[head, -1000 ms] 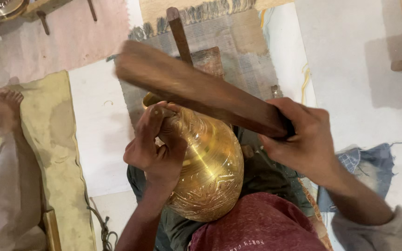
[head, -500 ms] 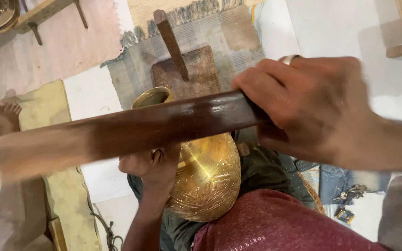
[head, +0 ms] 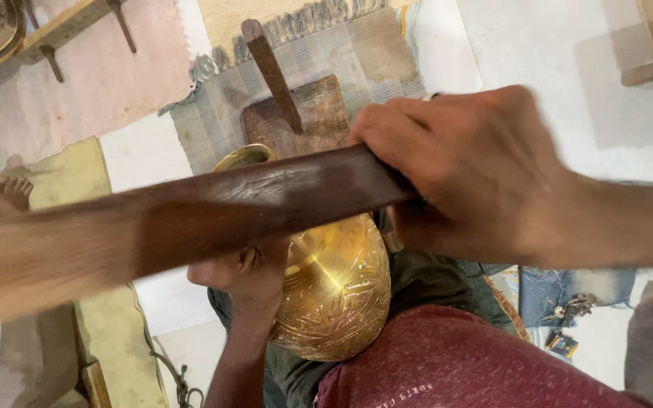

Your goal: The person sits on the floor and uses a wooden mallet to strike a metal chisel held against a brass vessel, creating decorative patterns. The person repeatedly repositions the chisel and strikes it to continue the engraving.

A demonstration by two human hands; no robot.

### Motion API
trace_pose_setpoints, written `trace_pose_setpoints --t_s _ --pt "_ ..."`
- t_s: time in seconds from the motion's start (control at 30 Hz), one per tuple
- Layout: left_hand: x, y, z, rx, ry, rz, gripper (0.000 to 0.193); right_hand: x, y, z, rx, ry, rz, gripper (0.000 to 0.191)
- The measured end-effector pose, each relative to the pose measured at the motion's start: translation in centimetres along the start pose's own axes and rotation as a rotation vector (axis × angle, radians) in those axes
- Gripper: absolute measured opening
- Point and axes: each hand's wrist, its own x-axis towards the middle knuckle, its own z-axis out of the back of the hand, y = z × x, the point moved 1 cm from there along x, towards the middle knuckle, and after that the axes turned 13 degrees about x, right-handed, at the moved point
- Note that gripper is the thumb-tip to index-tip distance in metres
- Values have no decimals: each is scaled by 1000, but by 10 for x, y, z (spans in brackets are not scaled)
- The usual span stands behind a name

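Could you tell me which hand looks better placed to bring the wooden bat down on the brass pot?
The right hand, probably: it already grips the wooden bat raised above the brass pot. The left hand is pressed against the pot's side, steadying it.

Wooden bat (head: 190, 219) above pot (head: 334, 295), stake (head: 272, 75) behind.

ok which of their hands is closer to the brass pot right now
Left. The left hand rests on the engraved brass pot, gripping its upper side. The right hand is above it, clamped on the dark wooden bat, apparently not touching the pot.
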Motion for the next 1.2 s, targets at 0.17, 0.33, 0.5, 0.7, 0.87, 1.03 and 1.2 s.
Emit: trace_pose_setpoints --t_s 0.17,0.33,0.5,0.7,0.87,1.03,1.2 --pt "3 -1 3 102 13 81 13 -4 -2 -5 -119 187 -137 31" --pt "10 -8 8 103 54 88 20 14 13 11 22 61 -43 39" --pt "12 -12 11 52 76 101 22 26 20 12 191 -75 56 31" --pt "8 -7 7 105 35 134 19 11 7 3 -68 71 -56 38" --pt "5 -7 9 49 38 126 25 17 16 13 -101 47 -26 40" --pt "4 -4 10 50 56 112 28 26 16 7 90 12 -13 20" --pt "3 1 5 126 -7 121 21 3 3 -6 -153 121 -78 44"
